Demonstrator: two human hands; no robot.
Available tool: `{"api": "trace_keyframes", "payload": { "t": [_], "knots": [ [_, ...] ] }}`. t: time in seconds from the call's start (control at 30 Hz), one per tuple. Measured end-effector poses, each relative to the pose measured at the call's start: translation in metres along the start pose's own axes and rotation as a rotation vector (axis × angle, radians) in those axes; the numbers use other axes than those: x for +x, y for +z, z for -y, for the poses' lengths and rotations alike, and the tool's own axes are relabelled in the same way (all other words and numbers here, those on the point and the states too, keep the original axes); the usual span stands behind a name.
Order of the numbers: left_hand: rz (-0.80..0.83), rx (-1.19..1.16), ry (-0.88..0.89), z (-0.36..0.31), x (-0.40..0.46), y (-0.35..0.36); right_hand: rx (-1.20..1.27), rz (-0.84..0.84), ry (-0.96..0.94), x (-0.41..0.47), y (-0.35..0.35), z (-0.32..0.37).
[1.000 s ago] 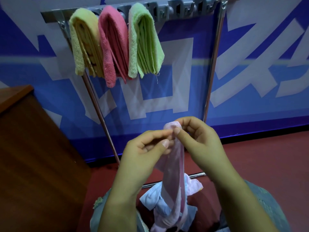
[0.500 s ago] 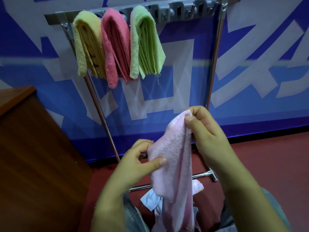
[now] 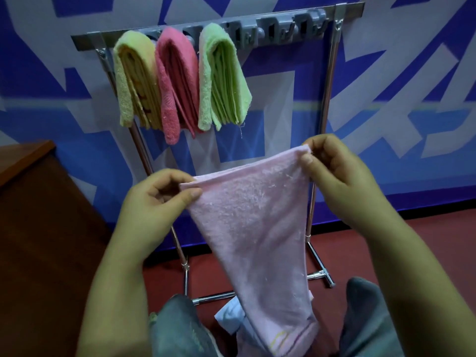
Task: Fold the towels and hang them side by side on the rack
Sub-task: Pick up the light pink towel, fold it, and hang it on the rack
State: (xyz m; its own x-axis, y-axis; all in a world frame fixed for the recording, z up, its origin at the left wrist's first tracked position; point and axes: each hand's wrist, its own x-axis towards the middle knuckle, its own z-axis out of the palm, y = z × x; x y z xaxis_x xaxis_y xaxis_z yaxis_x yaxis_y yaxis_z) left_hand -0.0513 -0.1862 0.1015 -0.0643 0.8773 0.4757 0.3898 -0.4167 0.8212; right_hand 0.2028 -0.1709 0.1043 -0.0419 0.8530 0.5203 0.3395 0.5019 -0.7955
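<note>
Bare forearms with no sleeves in view, and grey-blue trousers covering both knees.

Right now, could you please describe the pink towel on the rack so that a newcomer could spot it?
Find the rack against the blue wall. Three folded towels hang together at its left end. The pink towel is the middle one, hanging lowest.

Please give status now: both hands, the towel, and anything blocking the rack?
Left hand and right hand each pinch a top corner of pink towel, spread, unfolded. Three folded towels hang on rack. Bar's right part free.
</note>
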Motion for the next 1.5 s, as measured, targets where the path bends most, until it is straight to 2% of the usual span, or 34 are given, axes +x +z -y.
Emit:
{"api": "trace_keyframes", "payload": {
  "t": [0.17,0.33,0.47,0.57,0.7,0.83,1.0,1.13,1.5],
  "knots": [
    [-0.071,-0.139,-0.028,-0.004,0.003,0.009,0.097,0.02,0.083,0.002,-0.005,-0.005],
    [-0.092,-0.278,-0.072,-0.008,-0.003,0.009,0.415,0.077,0.087,-0.001,-0.016,0.0],
    [0.053,-0.622,-0.134,-0.01,-0.003,-0.002,0.679,0.158,0.091,-0.002,-0.024,0.014],
    [0.081,-0.751,-0.23,-0.009,-0.002,-0.001,0.766,0.186,0.158,0.0,-0.025,0.021],
    [-0.012,-0.815,-0.398,-0.006,0.0,0.011,0.688,0.167,0.364,0.005,-0.017,0.011],
    [-0.13,-0.823,-0.505,-0.006,-0.006,0.036,0.63,-0.001,0.52,0.002,0.002,0.001],
    [-0.15,-0.831,-0.483,-0.021,-0.021,0.057,0.448,-0.185,0.462,-0.014,0.03,0.002],
    [-0.123,-0.739,-0.442,-0.036,-0.029,0.069,0.338,-0.157,0.344,-0.027,0.046,0.018],
    [-0.208,-0.566,-0.304,-0.054,-0.041,0.077,0.318,-0.093,0.185,-0.044,0.052,0.038]
  ]
}}
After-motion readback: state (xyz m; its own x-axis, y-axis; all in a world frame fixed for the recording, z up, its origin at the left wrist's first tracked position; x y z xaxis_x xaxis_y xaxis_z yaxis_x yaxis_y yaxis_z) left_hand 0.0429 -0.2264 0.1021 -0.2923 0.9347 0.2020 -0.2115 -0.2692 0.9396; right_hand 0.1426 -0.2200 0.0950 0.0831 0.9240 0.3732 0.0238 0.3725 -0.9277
